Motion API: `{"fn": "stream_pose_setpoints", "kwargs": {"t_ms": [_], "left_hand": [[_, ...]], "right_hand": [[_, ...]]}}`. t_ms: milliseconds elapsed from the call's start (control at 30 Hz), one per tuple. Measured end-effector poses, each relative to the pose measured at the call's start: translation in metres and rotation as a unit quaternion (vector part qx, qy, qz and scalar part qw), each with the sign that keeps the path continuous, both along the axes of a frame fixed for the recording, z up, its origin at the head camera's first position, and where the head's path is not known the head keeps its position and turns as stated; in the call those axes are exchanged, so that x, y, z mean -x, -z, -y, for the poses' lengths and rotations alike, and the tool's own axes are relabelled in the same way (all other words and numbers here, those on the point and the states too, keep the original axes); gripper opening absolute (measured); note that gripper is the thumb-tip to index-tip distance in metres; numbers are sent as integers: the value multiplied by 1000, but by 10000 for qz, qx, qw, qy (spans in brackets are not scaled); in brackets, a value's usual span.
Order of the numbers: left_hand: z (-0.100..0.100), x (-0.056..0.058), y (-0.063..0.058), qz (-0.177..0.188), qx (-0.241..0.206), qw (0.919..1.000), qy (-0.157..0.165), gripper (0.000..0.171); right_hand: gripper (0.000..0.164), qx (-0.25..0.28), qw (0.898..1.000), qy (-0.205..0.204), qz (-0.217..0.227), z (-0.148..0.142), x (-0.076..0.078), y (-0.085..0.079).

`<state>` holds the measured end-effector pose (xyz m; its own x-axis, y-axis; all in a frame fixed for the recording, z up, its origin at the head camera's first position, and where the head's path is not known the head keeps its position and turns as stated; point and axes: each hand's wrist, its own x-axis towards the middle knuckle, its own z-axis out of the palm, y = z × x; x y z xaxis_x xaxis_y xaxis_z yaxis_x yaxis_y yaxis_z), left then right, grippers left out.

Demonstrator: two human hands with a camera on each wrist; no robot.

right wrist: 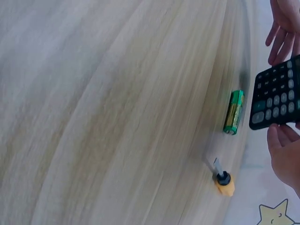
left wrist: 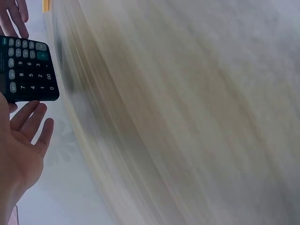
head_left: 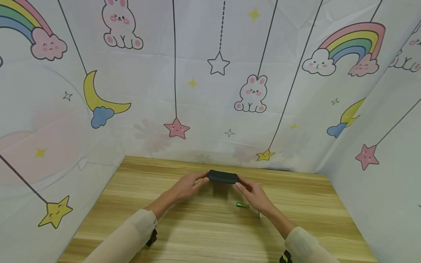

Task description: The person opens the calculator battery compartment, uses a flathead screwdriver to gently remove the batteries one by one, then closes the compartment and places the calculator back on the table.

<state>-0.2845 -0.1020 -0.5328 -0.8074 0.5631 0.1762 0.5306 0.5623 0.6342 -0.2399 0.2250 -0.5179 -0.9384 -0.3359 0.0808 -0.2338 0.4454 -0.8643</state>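
Note:
A black calculator [head_left: 223, 176] is held up off the table between both hands, its edge toward the head camera. Its keys face the wrist cameras, with grey buttons and one green button on the calculator [left wrist: 33, 70] in the left wrist view. My left hand [head_left: 188, 185] grips the left end with thumb and fingers. At the right end, my right hand [head_left: 254, 195] pinches it. Below lies a green battery [right wrist: 234, 112] on the table. Beside the battery, a small screwdriver [right wrist: 224, 183] shows an orange handle, black collar and metal tip; the right forearm partly covers it in the head view.
The wood-grain table [head_left: 204, 226] ends at a white fabric backdrop [head_left: 210, 98] printed with stars, rabbits and rainbows. More of the fabric stands along the left and right sides. Dark devices are strapped at both wrists.

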Motion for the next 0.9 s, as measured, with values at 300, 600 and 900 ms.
{"fn": "stream_pose_setpoints", "kwargs": {"t_ms": [300,600,900], "left_hand": [[-9,-6,-5,233,-640,9974,-229,60],[-18,-14,-11,693,-1496,9844,-616,59],[-27,-19,-15,937,-1882,9700,-1222,69]], "right_hand": [[53,287,9971,610,-347,8,-2,-3],[50,569,9950,716,-395,10,-4,-3],[50,933,9927,566,-509,16,-6,-5]]}}
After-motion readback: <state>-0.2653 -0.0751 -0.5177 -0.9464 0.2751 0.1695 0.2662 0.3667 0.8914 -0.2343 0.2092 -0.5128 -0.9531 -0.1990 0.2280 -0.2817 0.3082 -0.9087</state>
